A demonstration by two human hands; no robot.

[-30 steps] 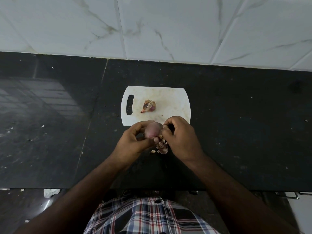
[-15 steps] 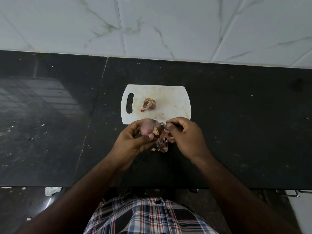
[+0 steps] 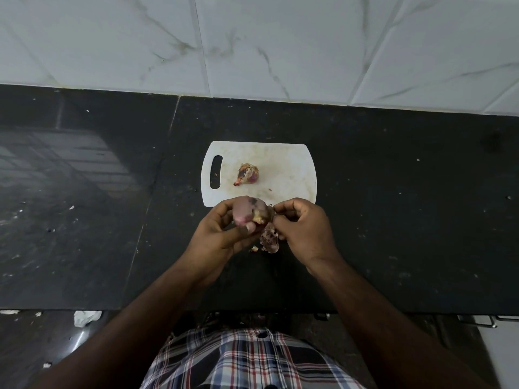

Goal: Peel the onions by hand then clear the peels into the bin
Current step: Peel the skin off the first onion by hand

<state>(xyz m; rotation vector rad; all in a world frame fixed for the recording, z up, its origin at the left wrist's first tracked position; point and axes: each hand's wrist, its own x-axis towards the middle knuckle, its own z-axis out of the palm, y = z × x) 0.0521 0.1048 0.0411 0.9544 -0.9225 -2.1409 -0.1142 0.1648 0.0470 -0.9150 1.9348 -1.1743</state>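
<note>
— Where's the onion now?

— Up in the left hand (image 3: 222, 234), just off the near edge of the white cutting board (image 3: 283, 175). Fingers and thumb wrap the half-peeled onion (image 3: 250, 210), pink flesh showing, a patch of dry skin on its right side.

— And the right hand (image 3: 304, 230)?

— Its grip is curled tight, fingertips pinching at a bit of skin right beside the onion.

— Any peels down?

— A clump of peels (image 3: 269, 238) lies on the black table (image 3: 393, 220) below the hands, with a small scrap beside it.

— The other one?

— A second onion (image 3: 248, 174) sits on the board, skin on, near the handle slot.
</note>
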